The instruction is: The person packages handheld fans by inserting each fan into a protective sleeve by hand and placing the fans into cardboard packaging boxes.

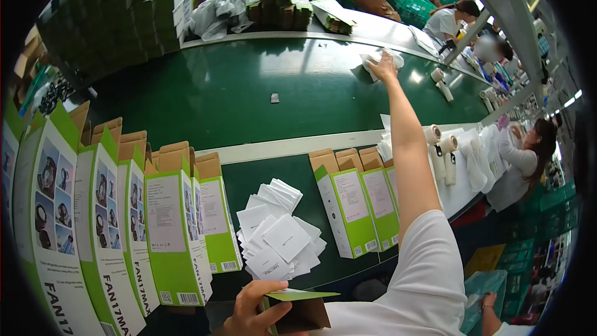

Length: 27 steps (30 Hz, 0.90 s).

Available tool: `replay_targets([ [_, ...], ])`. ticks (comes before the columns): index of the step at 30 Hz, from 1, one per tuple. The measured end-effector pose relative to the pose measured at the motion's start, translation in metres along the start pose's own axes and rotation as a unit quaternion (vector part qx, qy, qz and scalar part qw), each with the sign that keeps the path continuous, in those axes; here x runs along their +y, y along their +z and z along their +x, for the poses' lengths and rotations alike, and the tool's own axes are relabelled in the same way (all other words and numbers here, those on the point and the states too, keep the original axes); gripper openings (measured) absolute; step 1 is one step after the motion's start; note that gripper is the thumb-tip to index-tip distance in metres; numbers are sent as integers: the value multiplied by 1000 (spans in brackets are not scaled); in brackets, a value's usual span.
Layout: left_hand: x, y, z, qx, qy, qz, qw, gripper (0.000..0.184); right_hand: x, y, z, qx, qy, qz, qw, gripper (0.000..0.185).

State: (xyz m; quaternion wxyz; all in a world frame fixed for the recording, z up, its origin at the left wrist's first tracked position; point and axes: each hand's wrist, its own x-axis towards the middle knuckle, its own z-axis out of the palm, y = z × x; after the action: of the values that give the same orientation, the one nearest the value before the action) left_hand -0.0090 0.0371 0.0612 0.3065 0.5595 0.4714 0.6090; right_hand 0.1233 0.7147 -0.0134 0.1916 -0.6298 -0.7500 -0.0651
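Observation:
My left hand [258, 308] grips an open green and white box [301, 311] at the bottom centre, its brown inside showing. Stretched far over the green belt [217, 87], my right hand [384, 65] is on a white wrapped item [398, 59]; its fingers are bent around it, and the item's contents are hidden. A loose pile of white leaflets [286, 239] lies just beyond my left hand. Upright green and white boxes [165, 211] with raised brown flaps stand at the left, and more boxes [351, 211] stand right of the leaflets.
White wrapped rolls [441, 149] lie right of my forearm. Another white item [442, 84] rests on the belt, with a small grey piece [274, 98] farther left. Flattened boxes [280, 6] and plastic bags [221, 12] line the far edge. Several people sit or stand at the right.

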Motion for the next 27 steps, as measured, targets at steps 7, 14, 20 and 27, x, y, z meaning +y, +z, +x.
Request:
replay_targets([
  [7, -28, -5, -1, 36, 68, 102, 992, 57, -21, 34, 27, -61, -19, -50, 997, 53],
  [14, -57, -3, -29, 81, 58, 180, 979, 64, -84, -9, -49, -63, -40, -14, 997, 50],
  [20, -44, 7, -11, 55, 119, 100, 986, 74, -133, -54, -112, -215, -167, 133, 953, 60],
  [27, -10, 18, -23, 102, -98, 76, 987, 75, -91, -65, -100, -332, -297, 296, 845, 59],
])
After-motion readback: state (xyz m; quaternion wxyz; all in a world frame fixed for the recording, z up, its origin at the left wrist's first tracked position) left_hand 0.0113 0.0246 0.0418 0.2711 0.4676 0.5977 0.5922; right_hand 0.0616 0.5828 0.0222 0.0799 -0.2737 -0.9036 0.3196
